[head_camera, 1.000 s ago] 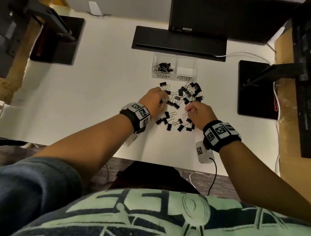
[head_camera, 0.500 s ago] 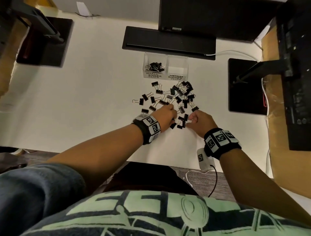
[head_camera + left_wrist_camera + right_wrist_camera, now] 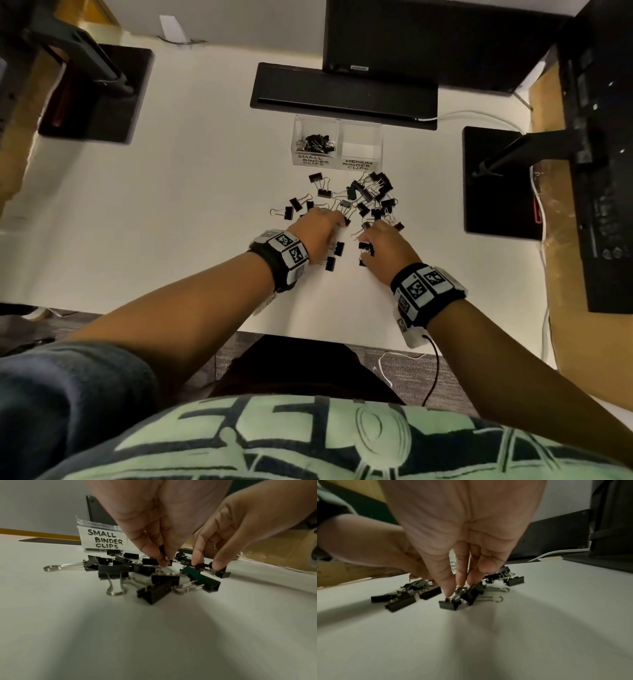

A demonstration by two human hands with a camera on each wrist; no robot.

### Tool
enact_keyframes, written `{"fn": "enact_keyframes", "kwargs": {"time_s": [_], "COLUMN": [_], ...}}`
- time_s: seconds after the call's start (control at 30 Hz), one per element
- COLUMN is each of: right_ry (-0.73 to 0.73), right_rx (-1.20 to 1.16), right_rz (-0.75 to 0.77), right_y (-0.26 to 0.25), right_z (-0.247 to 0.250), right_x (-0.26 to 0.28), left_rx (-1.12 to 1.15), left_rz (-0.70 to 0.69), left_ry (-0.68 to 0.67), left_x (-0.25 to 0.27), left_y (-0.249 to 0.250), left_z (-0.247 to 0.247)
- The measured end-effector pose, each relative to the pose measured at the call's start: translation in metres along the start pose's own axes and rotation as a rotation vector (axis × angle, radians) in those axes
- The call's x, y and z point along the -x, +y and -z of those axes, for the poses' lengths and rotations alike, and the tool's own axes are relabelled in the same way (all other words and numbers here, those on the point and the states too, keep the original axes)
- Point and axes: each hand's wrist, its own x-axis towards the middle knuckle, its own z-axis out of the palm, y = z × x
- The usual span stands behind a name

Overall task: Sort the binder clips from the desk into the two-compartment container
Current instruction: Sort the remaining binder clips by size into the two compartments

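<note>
Both hands [image 3: 352,236] fingertips-down on clips [image 3: 368,198]

Head cam: high, looking steeply down on the desk [image 3: 178,192], forearms entering from bottom, container [image 3: 337,147] upper centre. Left wrist cam: near desk level, looks along the left hand [image 3: 159,520] at the clip pile [image 3: 154,574], close. Right wrist cam: same low angle under the right hand [image 3: 464,534]. All three share the clip pile; both wrist views catch the opposite hand.
</note>
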Motion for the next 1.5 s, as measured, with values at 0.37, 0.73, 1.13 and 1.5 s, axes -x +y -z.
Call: {"fn": "enact_keyframes", "kwargs": {"time_s": [0.37,0.73,1.13,1.5], "right_ry": [0.026,0.076,-0.016,0.163], "right_rx": [-0.084,-0.158,-0.008,-0.469], "right_rz": [-0.062,-0.065,-0.043,-0.182], "right_y": [-0.004,0.009,0.007,-0.018], "right_z": [-0.005,0.007,0.000,0.064], "right_x": [-0.014,-0.007,-0.008,-0.043], "left_rx": [0.143,-0.166,-0.216,0.219], "left_rz": [0.116,0.062,-0.030,0.255], "left_ry": [-0.039,-0.051,-0.087,0.059], "left_x": [0.008,0.014,0.005,-0.002], "left_y": [0.026,0.023,0.017,0.008], "left_z": [0.001,-0.016,-0.016,0.001]}}
